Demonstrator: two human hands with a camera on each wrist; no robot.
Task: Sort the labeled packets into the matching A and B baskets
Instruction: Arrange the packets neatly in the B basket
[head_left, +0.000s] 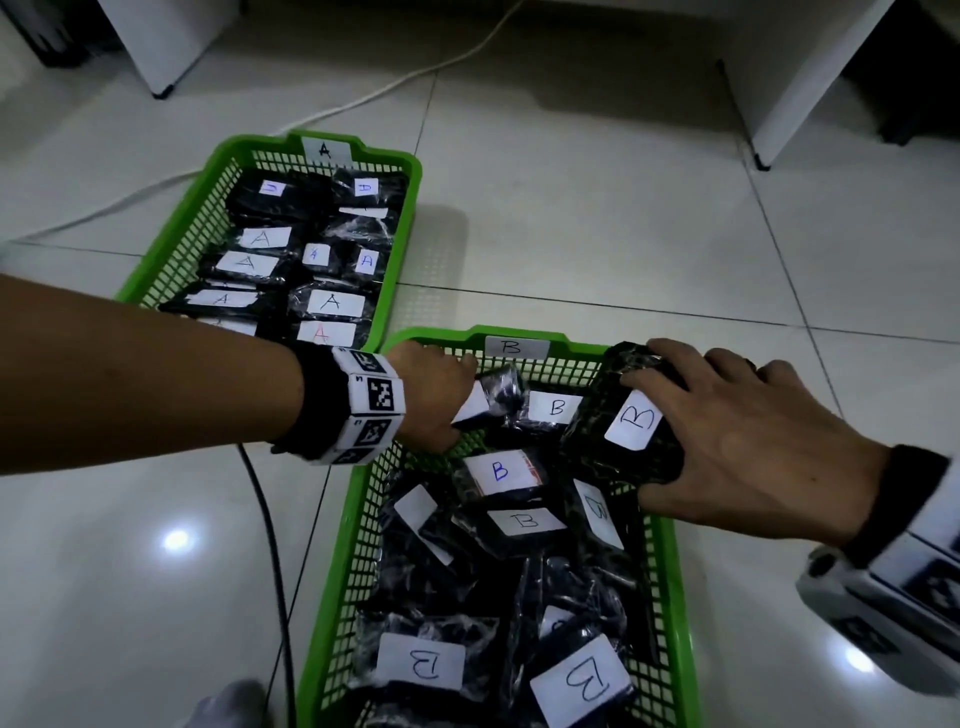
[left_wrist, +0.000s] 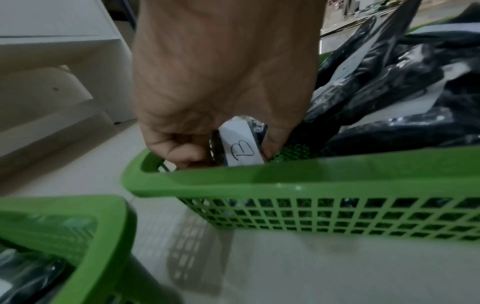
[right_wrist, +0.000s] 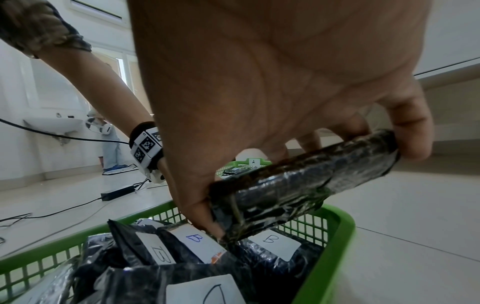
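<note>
Two green mesh baskets stand on the tiled floor. Basket A (head_left: 156, 260) at the back left holds several black packets labelled A. Basket B (head_left: 343, 571) in front holds several black packets labelled B. My left hand (head_left: 436, 400) reaches into basket B's far left corner and pinches a small black packet with a B label (left_wrist: 241, 148). My right hand (head_left: 727, 441) grips a larger black packet with a B label (head_left: 628, 415) by its ends, tilted just above the basket's far right corner (right_wrist: 337, 222).
A white cable (head_left: 363, 98) runs across the floor behind basket A, and a black cable (head_left: 270, 545) lies left of basket B. White furniture legs (head_left: 779, 130) stand at the back. A person stands far off by a sink (right_wrist: 109, 144).
</note>
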